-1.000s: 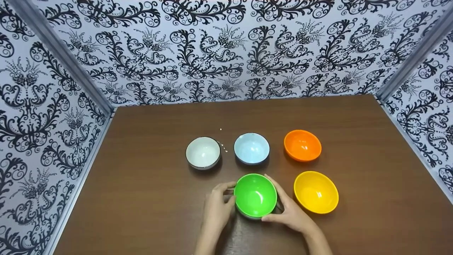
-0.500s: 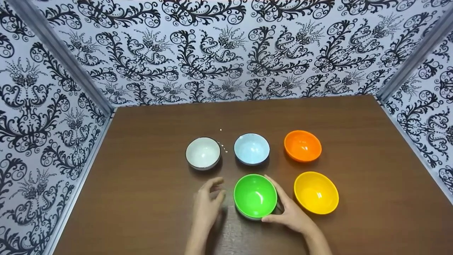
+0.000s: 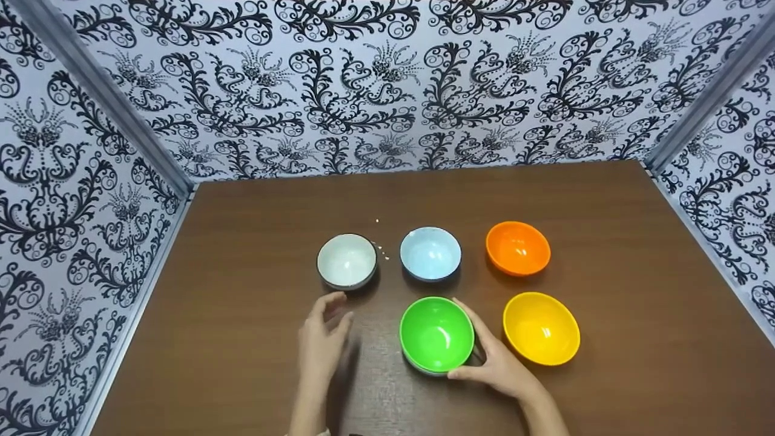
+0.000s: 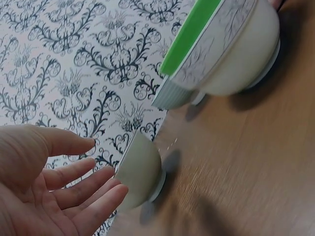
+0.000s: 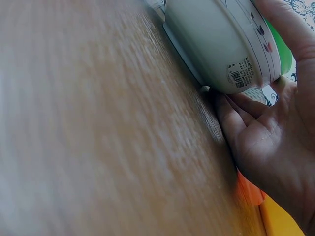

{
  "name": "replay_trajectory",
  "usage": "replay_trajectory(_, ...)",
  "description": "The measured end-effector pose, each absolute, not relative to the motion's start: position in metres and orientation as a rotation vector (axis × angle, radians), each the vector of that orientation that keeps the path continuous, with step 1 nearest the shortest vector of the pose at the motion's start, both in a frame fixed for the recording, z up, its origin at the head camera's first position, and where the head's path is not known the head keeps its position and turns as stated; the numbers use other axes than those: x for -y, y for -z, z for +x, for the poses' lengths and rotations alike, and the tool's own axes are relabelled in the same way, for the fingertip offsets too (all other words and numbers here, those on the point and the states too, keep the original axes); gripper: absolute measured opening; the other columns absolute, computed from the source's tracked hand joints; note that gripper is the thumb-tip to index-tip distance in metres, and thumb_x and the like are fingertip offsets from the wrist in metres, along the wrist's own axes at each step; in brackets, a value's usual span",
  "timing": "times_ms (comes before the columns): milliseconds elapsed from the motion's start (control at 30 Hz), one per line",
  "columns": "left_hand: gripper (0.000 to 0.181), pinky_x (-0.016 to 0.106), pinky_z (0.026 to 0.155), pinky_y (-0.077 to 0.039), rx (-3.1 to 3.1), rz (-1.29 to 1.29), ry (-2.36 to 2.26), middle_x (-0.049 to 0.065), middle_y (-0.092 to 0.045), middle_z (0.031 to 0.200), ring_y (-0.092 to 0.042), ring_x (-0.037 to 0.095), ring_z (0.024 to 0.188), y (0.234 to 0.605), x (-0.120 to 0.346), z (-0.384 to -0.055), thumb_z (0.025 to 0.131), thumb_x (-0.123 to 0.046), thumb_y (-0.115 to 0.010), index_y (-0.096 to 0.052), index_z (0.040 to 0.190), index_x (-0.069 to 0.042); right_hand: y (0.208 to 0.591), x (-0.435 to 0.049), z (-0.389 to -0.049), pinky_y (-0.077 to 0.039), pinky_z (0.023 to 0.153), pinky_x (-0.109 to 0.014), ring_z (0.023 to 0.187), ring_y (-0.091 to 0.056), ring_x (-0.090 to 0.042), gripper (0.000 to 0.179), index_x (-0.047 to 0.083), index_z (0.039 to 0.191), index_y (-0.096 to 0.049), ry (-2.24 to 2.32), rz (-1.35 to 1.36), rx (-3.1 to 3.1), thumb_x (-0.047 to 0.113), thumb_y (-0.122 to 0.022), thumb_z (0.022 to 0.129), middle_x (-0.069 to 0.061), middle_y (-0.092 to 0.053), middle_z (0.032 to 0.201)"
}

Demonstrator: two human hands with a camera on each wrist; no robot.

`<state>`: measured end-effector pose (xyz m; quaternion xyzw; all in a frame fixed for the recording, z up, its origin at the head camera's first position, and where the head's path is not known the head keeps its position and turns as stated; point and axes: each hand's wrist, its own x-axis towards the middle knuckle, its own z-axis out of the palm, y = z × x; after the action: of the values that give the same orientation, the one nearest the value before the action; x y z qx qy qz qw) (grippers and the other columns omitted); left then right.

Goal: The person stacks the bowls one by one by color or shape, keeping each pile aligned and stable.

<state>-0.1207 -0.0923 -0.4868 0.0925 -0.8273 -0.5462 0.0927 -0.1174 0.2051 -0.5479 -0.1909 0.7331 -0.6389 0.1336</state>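
A green bowl [image 3: 436, 333] sits nested inside a white bowl with a floral band [image 4: 231, 59] on the brown table. My right hand [image 3: 493, 363] holds this stack from its right side, thumb in front and fingers behind. A barcode label shows on the white floral bowl [image 5: 216, 44] in the right wrist view. My left hand [image 3: 324, 336] is apart from the stack, its fingers loosely bent with nothing in them. Just beyond its fingertips stands a dark-rimmed white bowl [image 3: 347, 261], which also appears past the fingers [image 4: 93, 194] in the left wrist view.
A light blue bowl [image 3: 430, 254] stands behind the stack. To the right are an orange bowl [image 3: 517, 249] and a yellow bowl [image 3: 540, 329], the yellow one close to my right hand. Small white crumbs [image 3: 382, 251] lie between the two back bowls. Patterned walls [image 3: 387, 91] enclose the table [image 3: 242, 339].
My left hand has let go of the bowl stack and moved left, toward the dark-rimmed white bowl. My right hand and the stack have stayed in place.
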Motion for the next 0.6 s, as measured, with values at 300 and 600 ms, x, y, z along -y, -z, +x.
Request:
replay_trajectory(300,0.033,0.042,0.101,-0.054,2.427,0.326,1.674,0.020,-0.066,0.125,-0.065,0.036,0.116,0.497,0.110,-0.126,0.091,0.001,-0.067,-0.061,0.124,0.002,0.548,-0.205,-0.118,-0.030,0.113,-0.011,0.143,-0.030,0.005,0.110,0.027,0.160,-0.016,1.837,-0.532,-2.139,0.011,-0.086,0.077,-0.003,-0.019,0.167)
replay_trajectory(600,0.034,0.042,0.097,-0.056,2.441,0.346,1.666,0.022,-0.068,0.123,-0.068,0.035,0.113,0.503,0.117,-0.132,0.092,-0.002,-0.066,-0.059,0.125,0.003,0.548,-0.205,-0.117,-0.029,0.113,-0.010,0.144,-0.029,0.005,0.110,0.028,0.160,-0.017,1.838,-0.535,-2.149,0.010,-0.086,0.076,-0.001,-0.020,0.167)
